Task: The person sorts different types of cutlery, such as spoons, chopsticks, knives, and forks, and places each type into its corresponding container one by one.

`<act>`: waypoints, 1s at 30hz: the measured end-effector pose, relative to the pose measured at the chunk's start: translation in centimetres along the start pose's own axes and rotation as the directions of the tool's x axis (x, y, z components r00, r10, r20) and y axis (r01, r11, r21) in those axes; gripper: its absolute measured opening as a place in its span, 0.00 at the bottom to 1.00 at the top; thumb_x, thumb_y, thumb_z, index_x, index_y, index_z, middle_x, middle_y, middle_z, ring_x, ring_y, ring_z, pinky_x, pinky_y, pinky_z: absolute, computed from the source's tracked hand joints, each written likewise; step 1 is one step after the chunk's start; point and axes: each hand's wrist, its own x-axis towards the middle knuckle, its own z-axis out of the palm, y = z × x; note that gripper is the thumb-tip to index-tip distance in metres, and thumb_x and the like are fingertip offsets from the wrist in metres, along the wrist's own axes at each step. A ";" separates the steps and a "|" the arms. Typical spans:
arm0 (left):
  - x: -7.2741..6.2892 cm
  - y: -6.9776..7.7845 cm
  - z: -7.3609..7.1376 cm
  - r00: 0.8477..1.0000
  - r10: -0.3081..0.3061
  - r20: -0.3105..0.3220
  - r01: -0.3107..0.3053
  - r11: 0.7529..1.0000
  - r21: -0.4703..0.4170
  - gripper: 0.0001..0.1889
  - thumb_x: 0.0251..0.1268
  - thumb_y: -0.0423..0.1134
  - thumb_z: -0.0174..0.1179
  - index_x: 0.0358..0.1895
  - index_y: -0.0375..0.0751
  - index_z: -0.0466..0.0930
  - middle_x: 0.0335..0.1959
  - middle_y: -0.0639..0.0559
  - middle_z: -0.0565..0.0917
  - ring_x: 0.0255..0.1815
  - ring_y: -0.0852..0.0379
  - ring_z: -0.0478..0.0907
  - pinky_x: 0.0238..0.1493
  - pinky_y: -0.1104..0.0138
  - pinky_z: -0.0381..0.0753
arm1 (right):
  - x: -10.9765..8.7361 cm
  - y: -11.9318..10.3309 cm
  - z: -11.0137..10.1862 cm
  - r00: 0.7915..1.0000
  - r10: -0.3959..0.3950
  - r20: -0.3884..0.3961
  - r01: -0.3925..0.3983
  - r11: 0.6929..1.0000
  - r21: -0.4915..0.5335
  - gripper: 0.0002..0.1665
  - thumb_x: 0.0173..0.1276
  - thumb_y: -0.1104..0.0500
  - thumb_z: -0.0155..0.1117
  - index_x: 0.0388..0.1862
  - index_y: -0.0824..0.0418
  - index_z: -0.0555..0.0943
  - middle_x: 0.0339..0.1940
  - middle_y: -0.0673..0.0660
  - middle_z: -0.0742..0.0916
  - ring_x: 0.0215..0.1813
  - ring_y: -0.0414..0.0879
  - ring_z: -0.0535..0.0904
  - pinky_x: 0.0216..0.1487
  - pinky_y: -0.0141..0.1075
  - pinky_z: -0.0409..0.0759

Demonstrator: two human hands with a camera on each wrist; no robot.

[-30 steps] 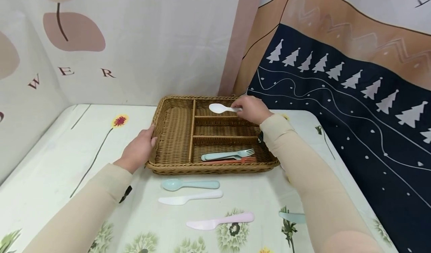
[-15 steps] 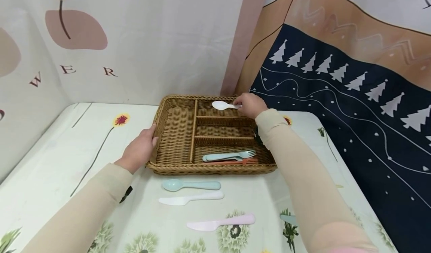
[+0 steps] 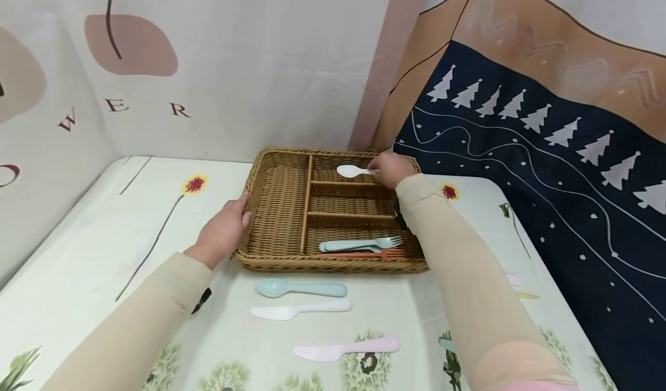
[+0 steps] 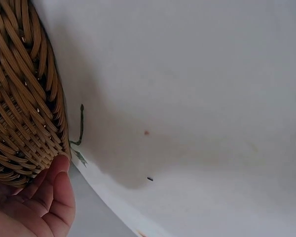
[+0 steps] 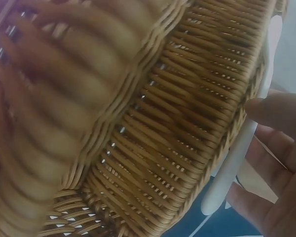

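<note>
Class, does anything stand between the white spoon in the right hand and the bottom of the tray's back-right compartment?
Nothing visible does. The right hand holds the white spoon, seemingly above the back-right compartment, where nothing else shows. The hand hides the compartment's right end.

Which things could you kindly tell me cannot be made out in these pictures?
Teal utensil, head view: its kind; the right sleeve covers the rest.
Pink item, head view: its kind; the same sleeve covers part.
Basket, head view: its middle compartment's right end, behind that sleeve.
Left hand, left wrist view: cut off by the bottom edge.
</note>
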 end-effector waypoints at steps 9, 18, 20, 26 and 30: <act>-0.2 0.1 -0.1 1.000 -0.008 -0.006 0.008 1.000 -0.001 0.29 0.80 0.38 0.36 0.74 0.25 0.44 0.67 0.25 0.61 0.66 0.31 0.64 0.63 0.43 0.68 | 0.2 0.0 0.5 0.999 -0.005 0.048 0.004 1.000 0.005 0.19 0.70 0.68 0.56 0.56 0.57 0.83 0.56 0.59 0.84 0.58 0.56 0.78 0.60 0.48 0.76; -0.1 0.1 0.1 1.000 0.001 -0.016 -0.001 1.000 -0.010 0.28 0.80 0.39 0.37 0.74 0.25 0.46 0.67 0.25 0.62 0.66 0.31 0.65 0.63 0.44 0.68 | 0.5 -0.3 0.8 0.993 0.002 0.119 -0.004 1.000 0.017 0.24 0.70 0.73 0.49 0.58 0.58 0.82 0.58 0.59 0.83 0.60 0.54 0.77 0.61 0.47 0.76; -0.1 0.1 0.1 1.000 0.001 -0.020 -0.001 1.000 -0.014 0.28 0.80 0.39 0.37 0.74 0.25 0.46 0.67 0.25 0.62 0.66 0.31 0.65 0.63 0.44 0.68 | 0.6 -0.4 0.8 0.992 0.006 0.125 -0.009 1.000 0.019 0.25 0.70 0.74 0.48 0.57 0.58 0.83 0.58 0.59 0.83 0.60 0.54 0.77 0.60 0.47 0.76; -0.1 -0.1 0.1 1.000 -0.004 -0.018 0.003 1.000 -0.027 0.28 0.80 0.39 0.37 0.75 0.26 0.45 0.67 0.26 0.62 0.66 0.31 0.64 0.63 0.44 0.69 | 0.6 -0.7 0.7 0.991 0.009 0.134 -0.009 1.000 0.000 0.25 0.71 0.74 0.48 0.57 0.57 0.83 0.58 0.58 0.83 0.60 0.53 0.77 0.60 0.47 0.76; -0.1 -0.2 0.2 1.000 -0.009 -0.019 0.008 1.000 -0.028 0.28 0.80 0.39 0.36 0.75 0.27 0.45 0.67 0.26 0.62 0.65 0.32 0.65 0.62 0.44 0.69 | 0.5 -0.8 0.6 0.992 0.011 0.126 -0.012 1.000 0.011 0.23 0.70 0.73 0.50 0.55 0.56 0.84 0.57 0.58 0.84 0.58 0.52 0.78 0.59 0.46 0.77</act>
